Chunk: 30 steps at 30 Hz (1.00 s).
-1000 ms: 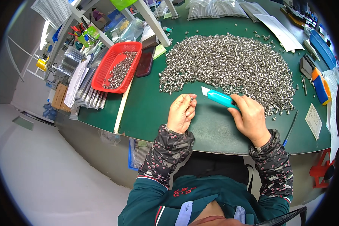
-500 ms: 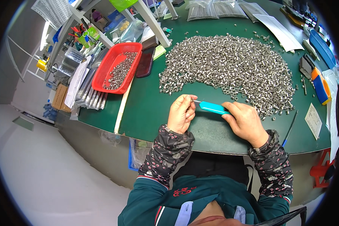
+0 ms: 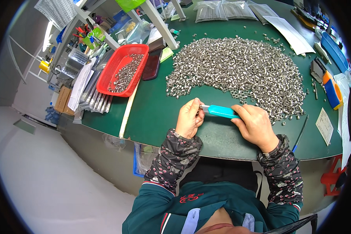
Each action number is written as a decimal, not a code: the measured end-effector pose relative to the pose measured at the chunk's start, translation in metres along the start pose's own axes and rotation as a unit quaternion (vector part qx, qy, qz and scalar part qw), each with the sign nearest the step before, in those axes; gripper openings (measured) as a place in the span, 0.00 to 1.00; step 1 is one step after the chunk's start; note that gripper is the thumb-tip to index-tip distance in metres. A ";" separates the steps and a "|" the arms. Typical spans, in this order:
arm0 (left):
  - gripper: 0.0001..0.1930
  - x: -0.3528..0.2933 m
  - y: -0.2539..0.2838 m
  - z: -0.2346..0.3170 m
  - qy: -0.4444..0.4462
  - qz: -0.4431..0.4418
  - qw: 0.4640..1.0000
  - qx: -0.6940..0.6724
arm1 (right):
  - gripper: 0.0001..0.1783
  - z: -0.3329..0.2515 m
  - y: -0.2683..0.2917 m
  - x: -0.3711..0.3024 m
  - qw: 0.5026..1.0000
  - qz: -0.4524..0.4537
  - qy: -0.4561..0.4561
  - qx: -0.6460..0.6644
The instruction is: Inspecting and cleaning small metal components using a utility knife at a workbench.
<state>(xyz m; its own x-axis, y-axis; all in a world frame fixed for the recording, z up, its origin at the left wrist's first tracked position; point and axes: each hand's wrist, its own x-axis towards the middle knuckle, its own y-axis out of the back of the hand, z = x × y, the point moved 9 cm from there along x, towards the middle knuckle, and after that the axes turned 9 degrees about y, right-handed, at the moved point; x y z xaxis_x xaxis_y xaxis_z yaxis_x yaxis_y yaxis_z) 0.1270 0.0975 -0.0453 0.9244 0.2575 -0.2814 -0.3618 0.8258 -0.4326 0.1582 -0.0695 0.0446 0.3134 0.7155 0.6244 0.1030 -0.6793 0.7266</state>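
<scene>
In my closed right hand [image 3: 255,124] is a knife [image 3: 222,112] with a teal handle, its short flat metal blade directed left. My left hand [image 3: 189,119] pinches a small metal ring [image 3: 199,110] between thumb and fingers, and the blade's end meets it there. Fingers cover most of that ring. Beyond both hands spreads a wide heap of small silver metal rings [image 3: 238,66] on the green table [image 3: 152,113]. Off to the left, a red plastic basket [image 3: 105,78] holds more of these small metal pieces.
A dark phone-like slab [image 3: 152,64] lies beside the basket, near a white shelf leg [image 3: 160,23]. Bagged parts [image 3: 95,97] are stacked at the left. On the right are a pen [image 3: 300,134], a paper card [image 3: 324,125], an orange-and-blue tool [image 3: 332,91] and a blue tray [image 3: 334,50].
The knife has turned in my right hand, so its blade now shows broader and flatter. My left hand has shifted slightly right; the rest of the view has moved a little.
</scene>
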 end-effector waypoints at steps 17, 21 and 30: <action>0.05 -0.005 0.072 0.126 -0.060 0.065 0.996 0.013 | 0.18 0.000 0.028 -0.001 0.993 0.122 0.006 -0.006; 0.11 0.005 0.150 0.233 -0.227 0.209 0.949 0.059 | 0.18 -0.001 0.028 0.000 0.993 0.119 0.013 -0.005; 0.21 0.006 0.189 0.258 -0.227 0.348 0.851 0.322 | 0.16 0.005 0.027 -0.004 0.993 0.114 -0.016 0.006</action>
<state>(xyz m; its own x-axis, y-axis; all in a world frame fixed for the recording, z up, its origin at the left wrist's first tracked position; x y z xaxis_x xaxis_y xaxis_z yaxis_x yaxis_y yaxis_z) 0.0960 0.3846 0.0925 0.5185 0.8424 0.1466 -0.8340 0.4605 0.3039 0.1641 -0.0909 0.0605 0.3607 0.5369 0.7626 0.0373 -0.8253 0.5634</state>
